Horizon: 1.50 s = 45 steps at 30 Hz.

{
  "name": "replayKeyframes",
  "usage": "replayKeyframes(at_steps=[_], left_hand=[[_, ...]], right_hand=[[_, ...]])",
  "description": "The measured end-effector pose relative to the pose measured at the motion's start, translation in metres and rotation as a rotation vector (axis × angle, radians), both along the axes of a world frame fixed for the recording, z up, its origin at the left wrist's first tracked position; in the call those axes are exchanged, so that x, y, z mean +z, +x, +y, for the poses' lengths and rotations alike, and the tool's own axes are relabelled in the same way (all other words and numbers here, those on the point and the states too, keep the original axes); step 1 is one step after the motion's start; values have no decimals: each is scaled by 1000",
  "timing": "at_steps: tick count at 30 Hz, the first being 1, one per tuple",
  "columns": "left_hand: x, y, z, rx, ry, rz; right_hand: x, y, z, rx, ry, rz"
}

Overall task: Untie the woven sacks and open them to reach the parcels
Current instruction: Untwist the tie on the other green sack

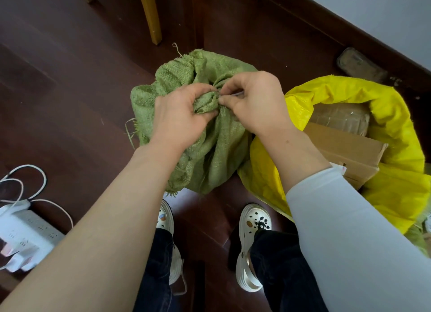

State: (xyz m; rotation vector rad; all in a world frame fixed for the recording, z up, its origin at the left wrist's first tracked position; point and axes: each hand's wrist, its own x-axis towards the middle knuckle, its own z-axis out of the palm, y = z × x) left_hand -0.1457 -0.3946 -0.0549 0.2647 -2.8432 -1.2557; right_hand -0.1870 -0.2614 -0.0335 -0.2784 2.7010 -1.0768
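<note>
A green woven sack (219,153) stands on the dark wooden floor in the middle, its neck bunched and tied. My left hand (179,115) grips the gathered neck from the left. My right hand (254,104) pinches the tie at the knot with thumb and forefinger. The knot itself is mostly hidden by my fingers. To the right, a yellow woven sack (396,171) lies open, showing a brown cardboard box (345,153) and a tape-wrapped parcel (342,118) inside.
A white power strip with cables (25,234) lies at the lower left. A wooden chair leg (151,15) stands behind the green sack. A dark brick-like block (359,65) rests by the baseboard at right. My feet in white clogs (251,241) are just below the sacks.
</note>
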Motion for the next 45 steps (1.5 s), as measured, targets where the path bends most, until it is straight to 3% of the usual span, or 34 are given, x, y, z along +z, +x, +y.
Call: replayKeyframes(at_steps=[4,8,12,18,21,23,24,26,29,31,36,45], left_hand=[[1,0,5,20,-7,26],[5,4,12,10,-119,80],[2,8,12,10,-167,162],[-5,14,20,95,-118,96],[-4,18,27,8,-63,-71],[5,15,30,-52,-149,-175],[12,11,28,-32,-244,-188],[24,3,21,62,-365,-39],[24,-4,11,-20,-212,195],[16,-3,11,-124,-42,67],[2,-5,6,-63,121,-116],[-5,-6,0,-160,20,-260]], right_hand=[[4,-2,5,-123,-155,-213],[7,-4,7,-128,-60,-140],[5,-3,5,-192,-258,-451],[-13,6,3,-291,-421,-460],[-18,2,7,-272,-333,-379],[-21,0,8,-212,-175,-246],[-21,1,8,-167,-99,-178],[-20,3,8,-110,-44,-85],[-18,6,7,-51,-20,-30],[-19,7,8,-15,20,-4],[-19,10,10,75,180,71],[-23,17,4,259,368,127]])
